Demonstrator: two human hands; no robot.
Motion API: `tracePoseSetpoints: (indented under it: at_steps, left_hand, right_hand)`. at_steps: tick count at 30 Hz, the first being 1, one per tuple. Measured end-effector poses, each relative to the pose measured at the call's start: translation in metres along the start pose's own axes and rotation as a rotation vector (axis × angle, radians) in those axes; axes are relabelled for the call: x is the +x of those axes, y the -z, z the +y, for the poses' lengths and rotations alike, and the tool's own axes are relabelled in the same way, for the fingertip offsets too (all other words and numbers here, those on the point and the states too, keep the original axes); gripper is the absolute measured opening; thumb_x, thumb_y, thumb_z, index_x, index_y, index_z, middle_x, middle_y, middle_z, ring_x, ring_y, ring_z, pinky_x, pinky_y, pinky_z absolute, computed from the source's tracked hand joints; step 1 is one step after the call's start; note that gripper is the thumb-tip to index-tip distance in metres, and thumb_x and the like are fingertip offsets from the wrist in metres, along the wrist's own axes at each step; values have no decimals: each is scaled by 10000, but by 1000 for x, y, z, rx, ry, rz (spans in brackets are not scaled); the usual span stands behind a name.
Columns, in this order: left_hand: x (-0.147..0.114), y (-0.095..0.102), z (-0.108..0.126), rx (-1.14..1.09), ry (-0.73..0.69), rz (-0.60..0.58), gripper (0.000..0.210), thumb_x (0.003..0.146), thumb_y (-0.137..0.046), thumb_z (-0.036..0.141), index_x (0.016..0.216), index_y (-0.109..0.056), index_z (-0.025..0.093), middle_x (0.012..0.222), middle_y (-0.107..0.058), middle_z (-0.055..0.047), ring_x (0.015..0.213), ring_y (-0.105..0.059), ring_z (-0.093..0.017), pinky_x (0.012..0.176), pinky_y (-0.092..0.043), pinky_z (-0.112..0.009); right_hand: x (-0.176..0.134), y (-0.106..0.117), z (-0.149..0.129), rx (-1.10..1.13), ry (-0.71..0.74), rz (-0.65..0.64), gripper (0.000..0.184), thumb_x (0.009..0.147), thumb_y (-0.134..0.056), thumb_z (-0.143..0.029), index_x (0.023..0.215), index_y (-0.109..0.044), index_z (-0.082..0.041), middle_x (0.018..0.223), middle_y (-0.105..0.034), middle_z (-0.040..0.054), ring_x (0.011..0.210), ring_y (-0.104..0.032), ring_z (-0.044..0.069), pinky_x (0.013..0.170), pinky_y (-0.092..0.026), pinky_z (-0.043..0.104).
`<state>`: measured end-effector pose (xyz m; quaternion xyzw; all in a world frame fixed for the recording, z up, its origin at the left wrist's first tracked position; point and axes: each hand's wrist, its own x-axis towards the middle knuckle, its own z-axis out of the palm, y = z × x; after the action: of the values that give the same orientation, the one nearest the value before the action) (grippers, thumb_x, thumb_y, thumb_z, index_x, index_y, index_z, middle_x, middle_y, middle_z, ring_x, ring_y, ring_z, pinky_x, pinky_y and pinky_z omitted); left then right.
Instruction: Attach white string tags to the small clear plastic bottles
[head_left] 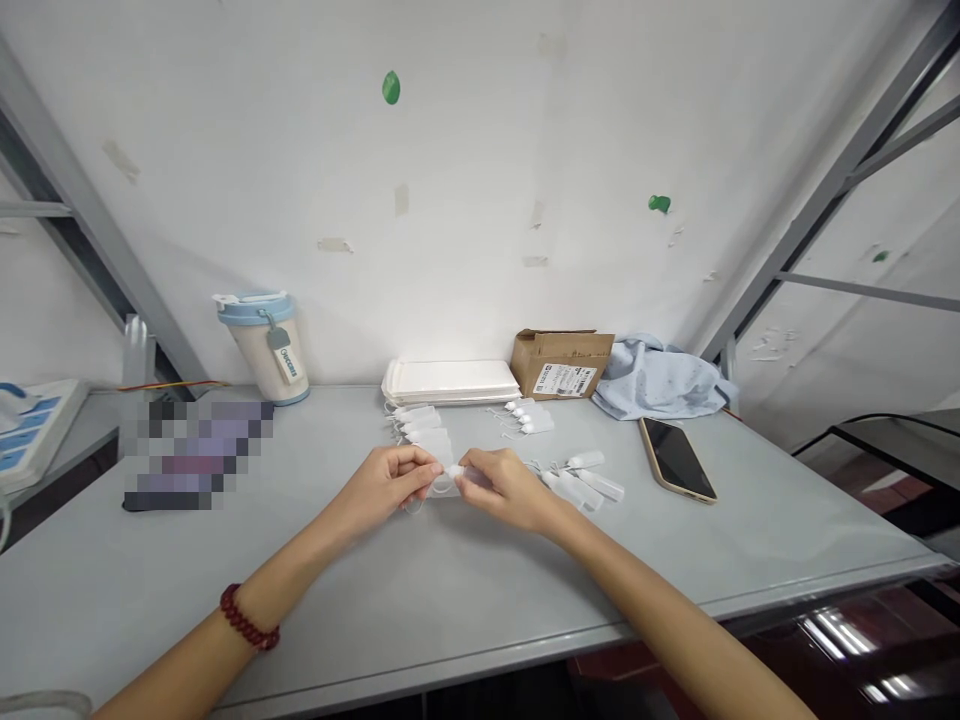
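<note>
A small translucent squeeze bottle (454, 471) with a white pointed tip is between my hands, its body partly hidden by fingers. My right hand (499, 485) is closed around that body. At the tip, my left hand (397, 478) pinches a thin white string (442, 489) that loops below the fingertips. Similar bottles (426, 436) with strings lie in a row just beyond my left hand. Several more bottles (581, 487) rest in a loose cluster right of my right hand. A smaller group of bottles (534, 416) lies farther back.
Against the wall stand a stack of white flat packs (454, 378), a cardboard box (562, 365) and a light blue cloth (660, 380). A phone (679, 460) lies at right. Left on the grey table (360, 620) are a lidded tumbler (268, 350) and a blurred item (199, 455).
</note>
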<state>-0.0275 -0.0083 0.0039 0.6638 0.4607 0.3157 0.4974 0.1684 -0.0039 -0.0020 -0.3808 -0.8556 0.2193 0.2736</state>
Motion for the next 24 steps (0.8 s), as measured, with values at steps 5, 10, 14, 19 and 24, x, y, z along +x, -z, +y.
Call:
tracePoseSetpoints:
  at_steps: [5, 10, 14, 19, 24]
  left_hand:
    - [0, -1, -2, -30, 4, 11, 295, 755, -562, 441, 713, -605, 152, 554, -491, 28, 499, -402, -89, 496, -333, -224]
    - [-2, -6, -3, -78, 37, 35, 277, 733, -593, 407, 631, -591, 149, 516, -461, 36, 490, -389, -87, 492, -316, -224]
    - [-3, -6, -2, -118, 44, 23, 260, 730, -600, 375, 607, -582, 147, 499, -448, 38, 487, -376, -85, 497, -306, -227]
    - [-2, -5, -2, -129, 58, 15, 248, 729, -604, 366, 630, -598, 140, 494, -449, 40, 487, -370, -82, 495, -295, -226]
    - [0, -3, -2, -135, 51, 25, 246, 732, -611, 372, 652, -606, 140, 523, -465, 37, 509, -386, -82, 510, -301, -223]
  right_hand:
    - [0, -2, 2, -2, 9, 1, 120, 814, -484, -243, 732, -500, -157, 549, -414, -50, 497, -341, 75, 491, -262, 200]
    - [-2, -6, 1, 96, -49, -48, 208, 827, -458, -267, 648, -438, -164, 530, -354, -62, 493, -308, 66, 473, -264, 189]
    - [-3, -8, 0, 154, -51, -52, 220, 828, -453, -285, 645, -426, -165, 530, -343, -66, 490, -290, 64, 461, -257, 186]
    - [-3, -8, -1, 139, -47, -35, 220, 820, -462, -279, 636, -420, -166, 516, -335, -69, 479, -277, 61, 462, -254, 187]
    - [0, -7, 2, 74, -11, -2, 185, 820, -475, -268, 671, -462, -159, 521, -367, -65, 477, -317, 62, 480, -266, 189]
